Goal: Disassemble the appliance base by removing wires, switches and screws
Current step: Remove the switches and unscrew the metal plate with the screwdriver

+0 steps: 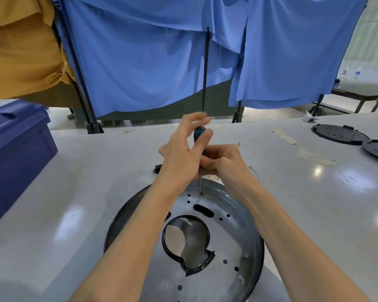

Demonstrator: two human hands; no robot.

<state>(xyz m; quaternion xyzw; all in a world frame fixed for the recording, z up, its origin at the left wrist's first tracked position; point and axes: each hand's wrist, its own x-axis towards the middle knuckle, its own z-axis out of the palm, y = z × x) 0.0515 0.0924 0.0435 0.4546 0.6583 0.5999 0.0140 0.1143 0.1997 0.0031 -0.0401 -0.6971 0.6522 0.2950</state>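
Observation:
A round metal appliance base (231,232) with a large central opening and several small holes lies on the grey table in front of me. A green-handled screwdriver (198,133) stands upright with its tip in a hole near the base's far rim. My left hand (181,153) wraps the upper handle, thumb and fingers around it. My right hand (225,164) grips the lower handle just above the shaft. Small brass screws (213,177) lie on the table just behind the base.
A small black part (156,170) lies behind my left hand. Thin wire (254,172) lies to the right. Two black round covers (338,134) sit at the far right. A blue crate (15,144) stands at the left. Blue curtains hang behind the table.

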